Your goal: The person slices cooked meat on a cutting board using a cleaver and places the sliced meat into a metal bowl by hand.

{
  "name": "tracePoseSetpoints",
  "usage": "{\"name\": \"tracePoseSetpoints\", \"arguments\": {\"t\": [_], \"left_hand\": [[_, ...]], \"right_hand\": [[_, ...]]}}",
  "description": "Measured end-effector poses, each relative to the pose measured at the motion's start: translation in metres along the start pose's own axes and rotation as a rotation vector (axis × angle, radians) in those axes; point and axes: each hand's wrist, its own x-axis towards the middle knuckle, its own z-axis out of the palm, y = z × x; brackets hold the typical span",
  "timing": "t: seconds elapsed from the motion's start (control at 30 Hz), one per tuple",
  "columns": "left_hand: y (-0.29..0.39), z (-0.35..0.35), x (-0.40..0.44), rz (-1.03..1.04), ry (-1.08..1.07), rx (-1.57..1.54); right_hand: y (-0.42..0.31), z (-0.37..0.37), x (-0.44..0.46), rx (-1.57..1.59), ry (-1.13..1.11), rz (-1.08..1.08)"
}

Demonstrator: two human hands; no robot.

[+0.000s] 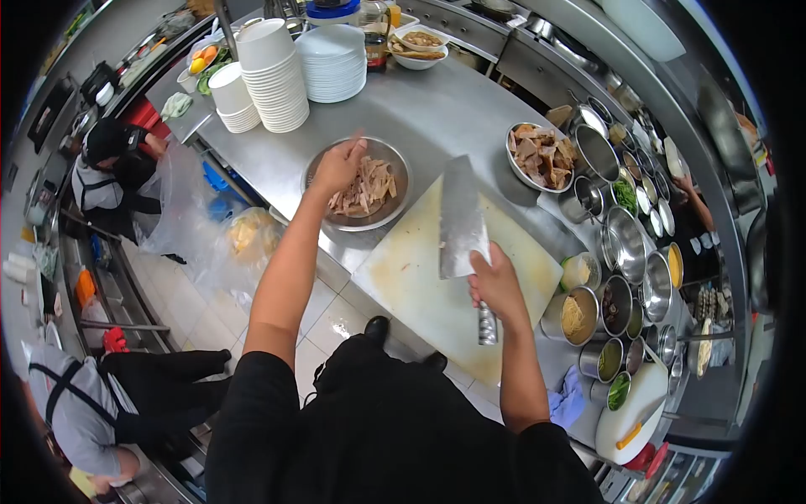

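A broad cleaver [463, 223] is in my right hand [495, 286], which is closed around it where the blade meets the patterned metal handle. The blade points away from me above the white cutting board [420, 281], whose surface is stained yellowish. My left hand [338, 166] is over a steel bowl [399, 210] holding strips of sliced meat [369, 189]. Its fingers are partly spread, one stretched outward, and I see nothing held in them. Farther right, a second steel bowl [547, 186] is full of larger brown meat pieces [541, 155].
Stacked white bowls [273, 80] and plates [336, 63] stand at the far left of the steel table [437, 109]. Several ingredient pots [573, 315] line the right side, near a blue cloth [568, 397]. Two people [92, 403] are on the left, beside a plastic bag [189, 210].
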Motion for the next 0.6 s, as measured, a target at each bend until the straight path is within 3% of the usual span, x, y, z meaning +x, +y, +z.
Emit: {"name": "tracePoseSetpoints", "arguments": {"t": [0.07, 0.13, 0.23, 0.27, 0.3, 0.37, 0.43, 0.53, 0.57, 0.6], "left_hand": [[-0.004, 0.001, 0.007, 0.036, 0.044, -0.065], [0.004, -0.005, 0.008, 0.152, 0.022, 0.098], [0.029, -0.002, -0.002, 0.184, -0.010, 0.099], [0.042, 0.003, -0.012, 0.326, 0.007, 0.040], [0.052, 0.014, -0.026, 0.333, -0.017, 0.018], [0.066, 0.033, -0.062, 0.442, -0.208, -0.065], [0.075, 0.055, -0.100, 0.398, -0.404, -0.116], [0.065, 0.087, -0.138, 0.387, -0.522, -0.209], [0.059, 0.095, -0.149, 0.394, -0.530, -0.214], [0.050, 0.100, -0.159, 0.442, -0.368, -0.050]], "right_hand": [[0.014, -0.015, -0.005, 0.042, 0.071, 0.013], [0.021, -0.026, -0.015, 0.118, 0.200, 0.045], [0.047, -0.052, -0.028, 0.119, 0.282, 0.002], [0.056, -0.061, -0.034, 0.139, 0.298, -0.001], [0.067, -0.067, -0.041, 0.139, 0.330, 0.011], [0.085, -0.077, -0.051, 0.198, 0.371, 0.019], [0.098, -0.083, -0.063, 0.232, 0.383, 0.036], [0.131, -0.089, -0.076, 0.243, 0.370, 0.018], [0.142, -0.090, -0.082, 0.245, 0.381, 0.017], [0.149, -0.089, -0.090, 0.264, 0.388, 0.011]]}}
